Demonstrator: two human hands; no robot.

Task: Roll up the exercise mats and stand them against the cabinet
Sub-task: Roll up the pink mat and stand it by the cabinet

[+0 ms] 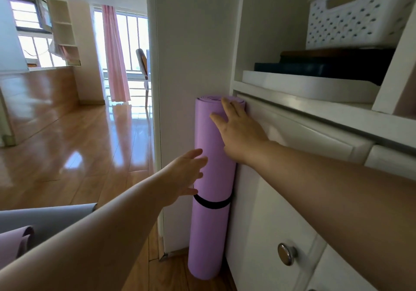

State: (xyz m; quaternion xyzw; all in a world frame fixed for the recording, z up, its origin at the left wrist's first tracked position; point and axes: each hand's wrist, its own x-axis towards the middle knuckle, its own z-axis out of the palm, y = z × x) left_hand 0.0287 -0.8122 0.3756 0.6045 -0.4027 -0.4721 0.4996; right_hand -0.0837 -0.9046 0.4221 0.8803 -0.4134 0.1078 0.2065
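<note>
Purple mat (216,178) against cabinet (258,212), right fingers (228,107) spread on it, left fingers (194,154) open, touching

The right hand (240,133) shows only its back, so its palm and the upper right side of the upright rolled purple exercise mat (211,178) beneath it are hidden. Whether the fingertips of the left hand (184,176) touch that roll cannot be told. Low on the left, a grey exercise mat (45,217) and a second purple roll (15,243) are cut by the edge and partly covered by the left forearm (101,234) — their full extent is out of sight. The white perforated plastic basket (351,14) runs off the top and right edges. The dark flat stack (326,65) beneath it cannot be identified.
</note>
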